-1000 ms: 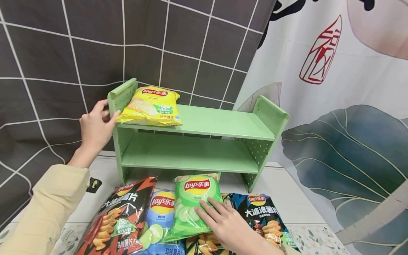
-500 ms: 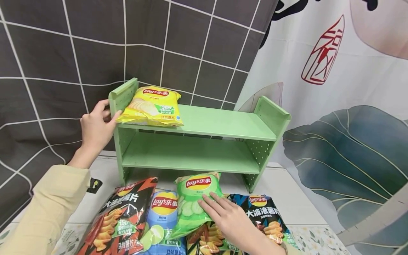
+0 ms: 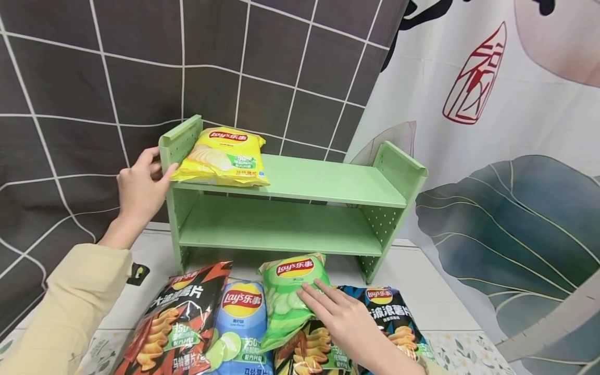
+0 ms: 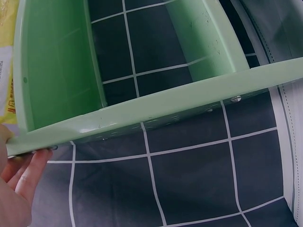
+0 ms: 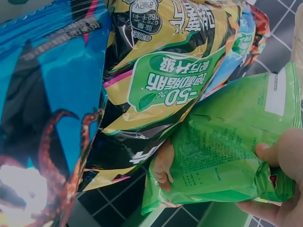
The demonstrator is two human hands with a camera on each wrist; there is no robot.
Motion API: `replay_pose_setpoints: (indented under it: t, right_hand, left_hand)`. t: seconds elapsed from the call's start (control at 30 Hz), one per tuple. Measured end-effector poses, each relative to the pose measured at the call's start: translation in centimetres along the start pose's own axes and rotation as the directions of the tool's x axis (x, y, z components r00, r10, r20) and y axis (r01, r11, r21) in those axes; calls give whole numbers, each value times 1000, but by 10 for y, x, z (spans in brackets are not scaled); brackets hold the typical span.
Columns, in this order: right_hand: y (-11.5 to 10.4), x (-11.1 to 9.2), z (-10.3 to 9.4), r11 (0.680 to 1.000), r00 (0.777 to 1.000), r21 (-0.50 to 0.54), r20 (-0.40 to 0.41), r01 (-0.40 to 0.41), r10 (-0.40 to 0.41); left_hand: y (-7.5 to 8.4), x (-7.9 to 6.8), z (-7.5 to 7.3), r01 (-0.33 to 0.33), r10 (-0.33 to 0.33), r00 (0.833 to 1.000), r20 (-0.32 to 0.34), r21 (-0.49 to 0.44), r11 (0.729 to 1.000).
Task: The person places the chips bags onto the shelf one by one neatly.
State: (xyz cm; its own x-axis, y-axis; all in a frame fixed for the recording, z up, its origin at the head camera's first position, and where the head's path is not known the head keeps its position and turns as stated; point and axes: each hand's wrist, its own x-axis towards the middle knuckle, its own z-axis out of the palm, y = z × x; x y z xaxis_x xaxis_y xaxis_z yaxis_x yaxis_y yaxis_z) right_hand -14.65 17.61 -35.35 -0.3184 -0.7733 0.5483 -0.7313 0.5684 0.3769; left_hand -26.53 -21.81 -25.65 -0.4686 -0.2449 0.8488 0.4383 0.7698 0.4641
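In the head view, my left hand holds the left side panel of a green two-tier shelf, thumb in front and fingers outside. The left wrist view shows its fingers against the panel. My right hand grips a green Lay's chip bag, fingers over its front. The right wrist view shows the thumb on the bag's back. This bag is tilted above a yellow-and-black chip bag. A yellow chip bag lies on the top tier's left end, touching my left thumb.
On the white table in front of the shelf lie a red-and-black chip bag, a blue one and a dark blue-and-black one. A dark grid-patterned cloth hangs behind the shelf.
My right hand has shifted slightly right with the green chip bag. The bag's lower end has swung right, uncovering more of the blue bag. My left hand stays on the shelf panel.
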Motion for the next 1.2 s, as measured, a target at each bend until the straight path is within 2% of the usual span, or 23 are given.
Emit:
replay_pose_setpoints:
  t: [0.5, 0.83, 1.2]
  right_hand:
    - [3, -4, -13, 999, 999, 36, 13, -40, 39]
    - [2, -7, -23, 997, 998, 57, -19, -52, 53]
    - [4, -5, -33, 999, 994, -30, -101, -38, 35]
  left_hand:
    - [0, 0, -1, -13, 13, 1000, -8, 9, 1000]
    - [2, 0, 0, -1, 1, 1000, -2, 4, 1000]
    - [2, -1, 0, 6, -6, 1000, -16, -1, 1000]
